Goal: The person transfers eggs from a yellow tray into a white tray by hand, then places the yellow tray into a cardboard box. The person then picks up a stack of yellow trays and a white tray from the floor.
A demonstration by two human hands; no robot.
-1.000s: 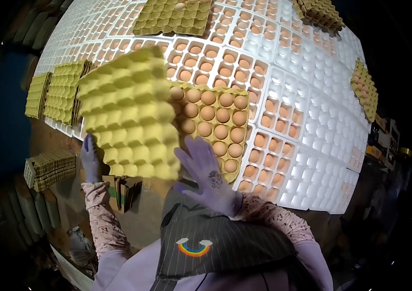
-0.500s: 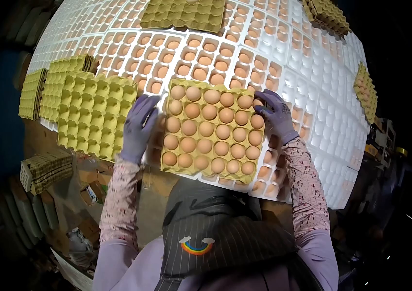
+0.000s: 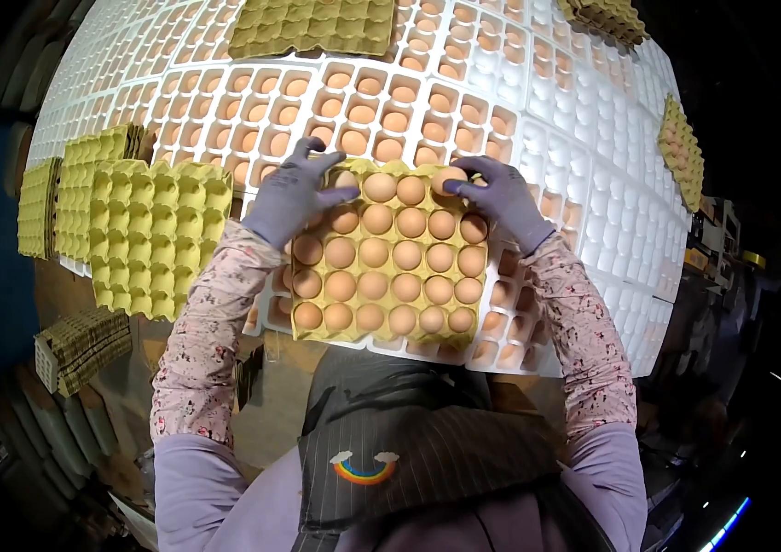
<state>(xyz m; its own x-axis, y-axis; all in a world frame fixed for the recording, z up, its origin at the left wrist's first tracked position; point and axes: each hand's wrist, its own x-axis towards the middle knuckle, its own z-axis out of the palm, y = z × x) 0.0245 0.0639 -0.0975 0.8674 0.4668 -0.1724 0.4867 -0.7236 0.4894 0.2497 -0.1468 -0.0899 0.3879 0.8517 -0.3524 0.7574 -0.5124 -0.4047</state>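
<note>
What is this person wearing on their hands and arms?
The left hand and right hand wear purple-grey gloves, with dark print on the back of the left one. Light pink sleeves with small dark and reddish patterns cover the forearms; plain lilac fabric covers the upper arms.

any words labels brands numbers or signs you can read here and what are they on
No readable text in this view.
Glove on the left hand: small dark mark on its back, too blurred to read.
Boxes at the right edge: too small and dark to read.
Apron: a rainbow with clouds, a picture with no letters I can see.
Eggs and the tray under them: no lettering that I can make out.
</note>
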